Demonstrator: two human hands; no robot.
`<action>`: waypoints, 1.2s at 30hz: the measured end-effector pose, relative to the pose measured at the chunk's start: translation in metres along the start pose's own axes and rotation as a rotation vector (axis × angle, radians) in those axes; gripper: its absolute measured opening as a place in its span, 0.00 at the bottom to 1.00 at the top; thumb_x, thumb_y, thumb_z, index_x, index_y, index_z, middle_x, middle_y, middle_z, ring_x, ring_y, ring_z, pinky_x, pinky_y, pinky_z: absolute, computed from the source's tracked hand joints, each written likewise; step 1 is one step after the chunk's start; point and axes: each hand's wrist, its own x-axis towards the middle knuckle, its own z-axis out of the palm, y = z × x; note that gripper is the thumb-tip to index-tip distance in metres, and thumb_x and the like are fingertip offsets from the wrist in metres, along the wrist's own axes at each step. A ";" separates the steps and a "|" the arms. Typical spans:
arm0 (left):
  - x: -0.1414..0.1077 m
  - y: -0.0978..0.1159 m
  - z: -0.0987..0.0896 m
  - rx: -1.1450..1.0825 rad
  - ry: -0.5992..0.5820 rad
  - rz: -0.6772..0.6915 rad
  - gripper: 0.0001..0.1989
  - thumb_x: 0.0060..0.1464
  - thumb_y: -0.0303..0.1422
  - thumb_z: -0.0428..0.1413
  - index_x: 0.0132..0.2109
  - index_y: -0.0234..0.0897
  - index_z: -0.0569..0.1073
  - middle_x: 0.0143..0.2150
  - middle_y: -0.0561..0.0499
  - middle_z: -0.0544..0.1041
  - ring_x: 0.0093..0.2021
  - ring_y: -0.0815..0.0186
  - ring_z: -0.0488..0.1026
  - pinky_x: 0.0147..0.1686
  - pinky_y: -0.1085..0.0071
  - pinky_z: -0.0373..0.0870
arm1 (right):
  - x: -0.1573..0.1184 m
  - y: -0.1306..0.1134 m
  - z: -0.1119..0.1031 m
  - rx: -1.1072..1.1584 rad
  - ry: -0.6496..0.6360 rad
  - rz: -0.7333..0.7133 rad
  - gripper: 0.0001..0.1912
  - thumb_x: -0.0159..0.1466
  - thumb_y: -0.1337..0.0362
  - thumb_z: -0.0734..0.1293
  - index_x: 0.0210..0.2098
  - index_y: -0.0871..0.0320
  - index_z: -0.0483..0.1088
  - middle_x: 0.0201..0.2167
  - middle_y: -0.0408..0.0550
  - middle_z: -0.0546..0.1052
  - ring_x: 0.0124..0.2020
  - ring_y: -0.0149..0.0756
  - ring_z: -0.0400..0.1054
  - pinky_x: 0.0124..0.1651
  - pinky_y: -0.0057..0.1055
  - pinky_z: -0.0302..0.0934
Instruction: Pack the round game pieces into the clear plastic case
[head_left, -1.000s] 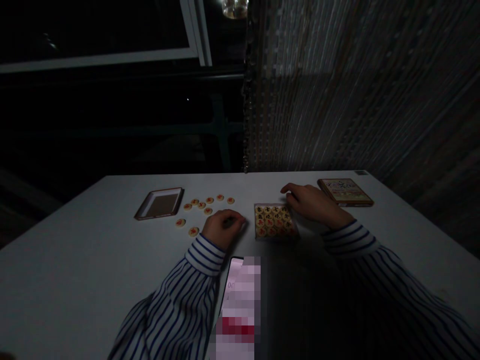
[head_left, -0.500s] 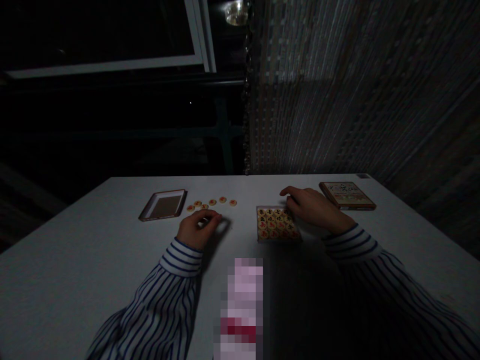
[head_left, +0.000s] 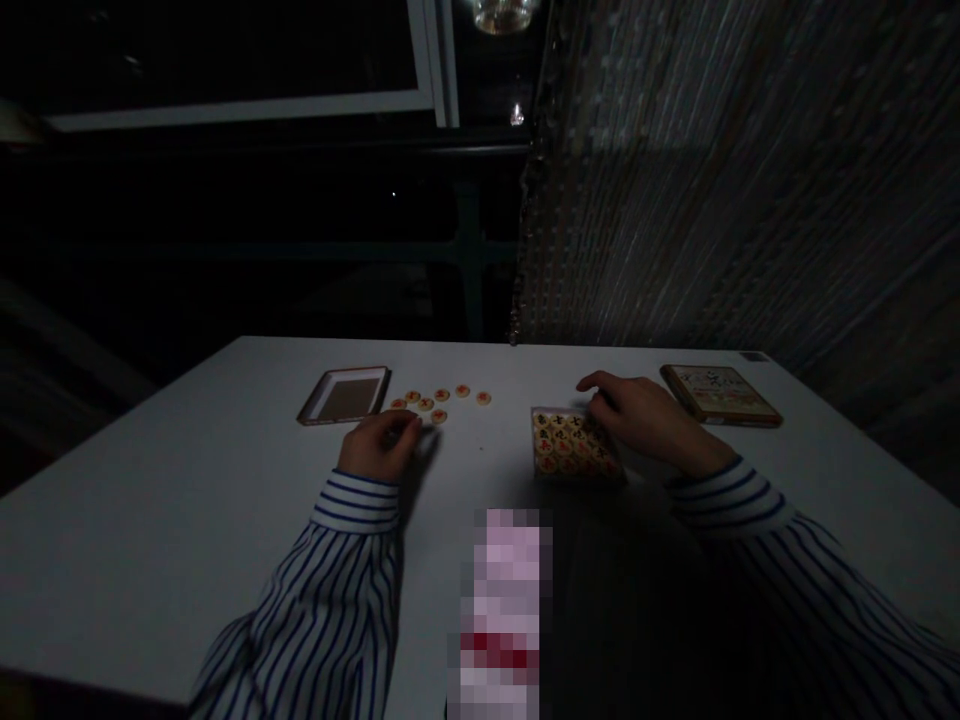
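My left hand (head_left: 380,447) is above the white table, fingers curled in and thumb near the index tip. Whatever is inside the curl is hidden. Just beyond its fingertips lies a round Chinese chess piece (head_left: 439,417) with a red character. Several more red-marked pieces (head_left: 442,395) lie loosely behind it. My right hand (head_left: 637,415) grips the far right corner of a shallow box (head_left: 534,445), with its index finger stretched to the left. Rows of chess pieces (head_left: 577,436) with black and red characters fill the box, the corner ones covered by my hand.
A shallow lid or tray (head_left: 321,388) lies upturned at the left. At the right is a flat printed box (head_left: 722,392). The white table (head_left: 187,480) ends at a dark space behind, with a bead curtain (head_left: 637,200) at the right. A blurred pinkish patch covers the front middle.
One red-marked chess piece now lies uncovered by my left hand, which has drawn back a little to the left. My right hand keeps its place at the box. The whole view has shifted slightly.
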 end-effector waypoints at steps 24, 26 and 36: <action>0.007 -0.026 -0.004 0.266 -0.187 0.102 0.18 0.50 0.39 0.47 0.42 0.33 0.74 0.39 0.42 0.76 0.42 0.57 0.71 0.43 0.64 0.65 | -0.002 -0.034 -0.009 0.137 0.037 -0.037 0.17 0.59 0.64 0.52 0.43 0.56 0.66 0.23 0.44 0.73 0.25 0.33 0.66 0.28 0.26 0.52; 0.006 -0.025 -0.006 0.285 -0.228 0.097 0.18 0.50 0.38 0.47 0.43 0.35 0.74 0.41 0.43 0.76 0.43 0.56 0.70 0.43 0.62 0.65 | 0.001 -0.042 -0.010 0.155 0.043 -0.054 0.17 0.59 0.64 0.53 0.43 0.57 0.66 0.24 0.44 0.73 0.26 0.33 0.66 0.28 0.26 0.53; 0.005 -0.024 -0.009 0.261 -0.435 0.127 0.22 0.45 0.40 0.52 0.47 0.37 0.71 0.46 0.44 0.74 0.47 0.54 0.67 0.46 0.60 0.63 | 0.023 -0.102 -0.003 0.241 0.028 -0.221 0.17 0.58 0.66 0.55 0.44 0.59 0.66 0.39 0.48 0.73 0.40 0.34 0.66 0.43 0.28 0.55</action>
